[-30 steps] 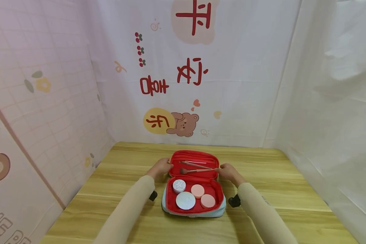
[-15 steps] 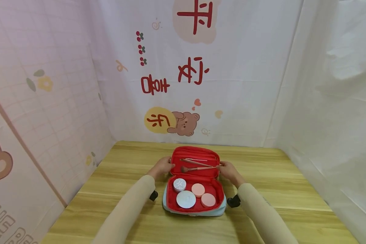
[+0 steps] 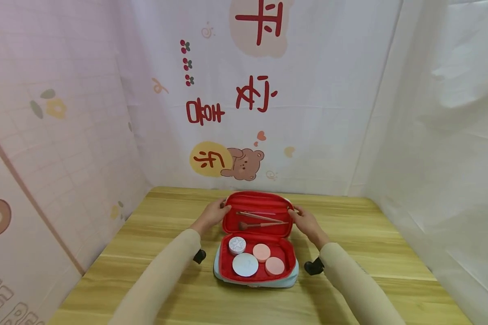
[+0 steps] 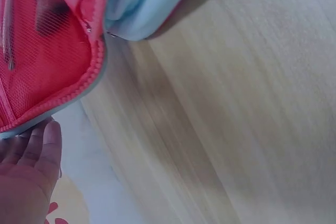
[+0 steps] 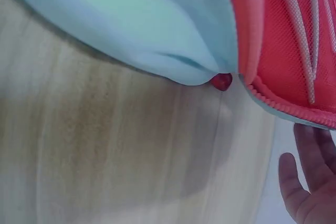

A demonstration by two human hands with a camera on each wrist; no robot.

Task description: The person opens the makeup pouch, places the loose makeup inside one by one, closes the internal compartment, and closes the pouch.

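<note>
An unzipped light-blue makeup bag (image 3: 255,284) with a red lining lies on the table, its lid (image 3: 257,230) tilted up at the back. With the thumb over the edge and the fingers behind, my left hand (image 3: 212,214) holds the lid's left side. My right hand (image 3: 307,224) grips the opposite side likewise; part of its fingers is hidden behind the lid in the right wrist view. A makeup brush (image 3: 262,225) and slimmer sticks sit in the lid's mesh pocket. Inside the base are a large white round case (image 3: 245,265), a star-topped jar (image 3: 237,245) and two pink round cases (image 3: 274,266).
The bag stands on a wood-grain table (image 3: 171,271). White printed cloth (image 3: 317,113) hangs behind it and along both sides. A small red tab (image 5: 222,82) shows at the bag's hinge corner in the right wrist view.
Both hands have raised the lid, so it stands more upright than a second ago, and they have shifted up along its sides. The cases in the base stay in place.
</note>
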